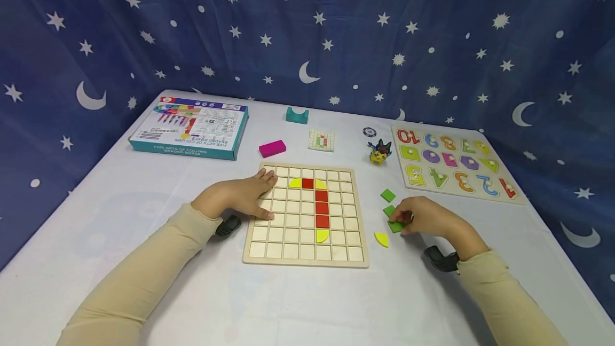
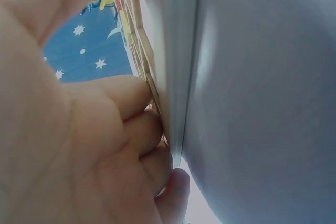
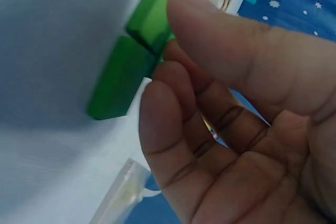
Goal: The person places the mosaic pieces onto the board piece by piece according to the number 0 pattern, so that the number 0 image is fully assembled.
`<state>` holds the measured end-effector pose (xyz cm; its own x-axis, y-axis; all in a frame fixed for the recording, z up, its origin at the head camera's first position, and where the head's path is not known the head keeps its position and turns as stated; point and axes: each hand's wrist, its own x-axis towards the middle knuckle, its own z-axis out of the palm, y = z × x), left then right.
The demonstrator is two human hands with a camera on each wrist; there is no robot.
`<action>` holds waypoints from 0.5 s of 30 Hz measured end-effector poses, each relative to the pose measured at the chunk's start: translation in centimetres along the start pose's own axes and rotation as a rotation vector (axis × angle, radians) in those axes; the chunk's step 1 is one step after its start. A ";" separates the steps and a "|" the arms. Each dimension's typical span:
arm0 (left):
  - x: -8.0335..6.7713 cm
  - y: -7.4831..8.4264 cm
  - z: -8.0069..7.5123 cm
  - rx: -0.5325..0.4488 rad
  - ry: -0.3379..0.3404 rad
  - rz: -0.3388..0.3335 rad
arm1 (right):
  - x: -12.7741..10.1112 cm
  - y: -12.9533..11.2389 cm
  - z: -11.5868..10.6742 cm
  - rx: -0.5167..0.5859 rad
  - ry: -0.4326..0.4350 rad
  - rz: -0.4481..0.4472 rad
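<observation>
A person's right hand [image 1: 430,219] pinches a green square tile [image 1: 396,226] on the white tablecloth [image 1: 144,196], just right of the wooden grid board [image 1: 305,215]. The left hand [image 1: 240,196] lies flat, fingers relaxed, on the board's left edge. The tile looks light, stiff and smooth, best gripped by its opposite edges.

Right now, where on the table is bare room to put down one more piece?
Free patches: the near cloth between the sleeves below the wooden grid board, and the left side between the box and the left hand. Crowded: around the right hand, with green tiles and a yellow piece.
</observation>
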<state>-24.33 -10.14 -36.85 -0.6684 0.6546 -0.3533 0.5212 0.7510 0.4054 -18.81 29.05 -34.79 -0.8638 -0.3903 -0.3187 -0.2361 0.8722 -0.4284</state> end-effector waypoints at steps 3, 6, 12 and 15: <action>0.0 0.0 0.0 0.001 -0.001 -0.002 | 0.1 0.3 0.3 0.015 0.010 0.011; -0.1 0.1 0.0 0.001 -0.001 0.000 | 0.2 0.5 0.5 0.025 0.022 0.021; 0.0 0.1 -0.1 -0.002 -0.003 -0.002 | 0.2 0.5 0.8 0.062 0.050 0.003; 0.0 0.1 -0.1 0.000 -0.005 -0.001 | 0.3 0.6 0.9 0.079 0.058 0.002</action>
<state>-24.34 -10.09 -36.71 -0.6664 0.6541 -0.3580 0.5206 0.7518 0.4046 -18.80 29.24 -35.86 -0.8892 -0.3689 -0.2706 -0.2006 0.8459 -0.4942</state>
